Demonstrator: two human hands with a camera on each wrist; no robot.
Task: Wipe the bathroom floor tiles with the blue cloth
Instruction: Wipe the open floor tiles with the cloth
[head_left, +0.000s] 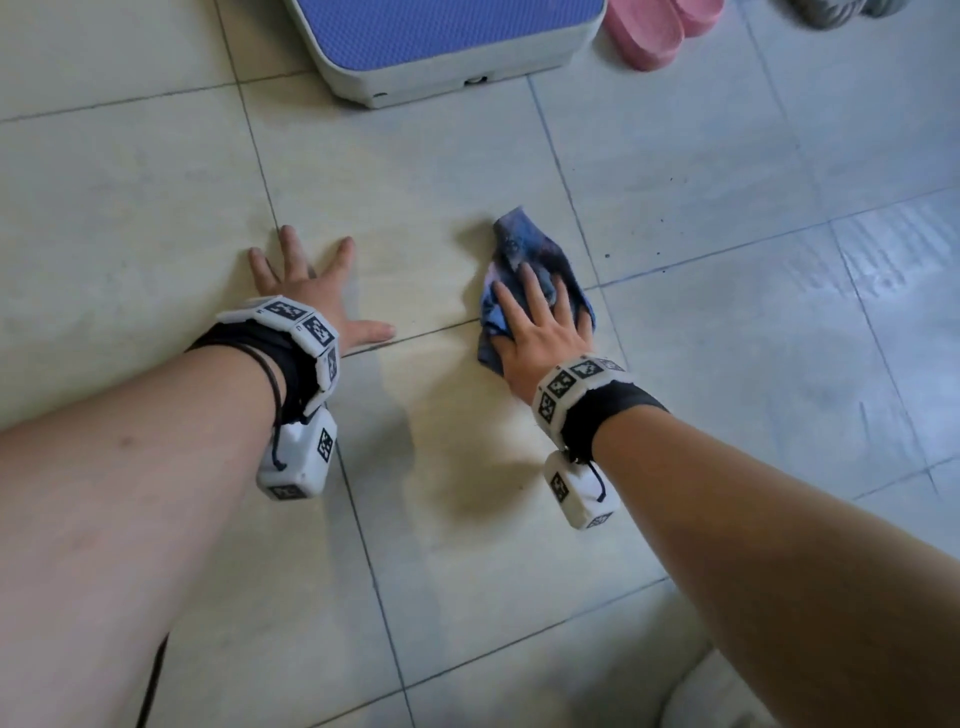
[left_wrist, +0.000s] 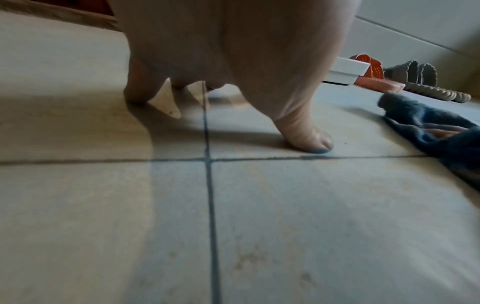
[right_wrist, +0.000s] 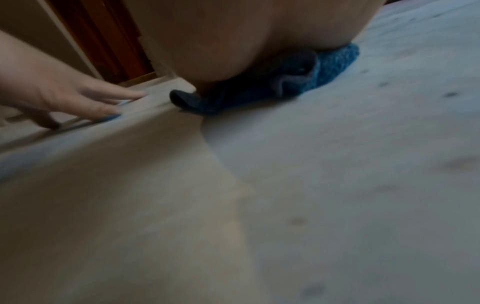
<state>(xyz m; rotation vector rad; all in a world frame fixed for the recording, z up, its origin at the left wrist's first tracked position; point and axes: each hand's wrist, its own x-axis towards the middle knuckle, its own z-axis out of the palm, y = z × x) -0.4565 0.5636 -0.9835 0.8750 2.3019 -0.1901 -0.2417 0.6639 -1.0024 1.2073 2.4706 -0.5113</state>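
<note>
Blue cloth (head_left: 524, 270) (crumpled) pressed to floor tiles (head_left: 701, 171) under flat right hand (head_left: 540, 327); left hand (head_left: 311, 286) splayed flat, apart.

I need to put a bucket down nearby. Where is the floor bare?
Bare tiles lie between the left hand and the blue cloth, and right of the cloth. Crowded at the top: stool, pink slippers.

The head view looks steeply down from above at the floor tiles (head_left: 441, 493). Both wrist views skim just over them, facing twelve o'clock, and share the blue cloth (left_wrist: 436, 131).
</note>
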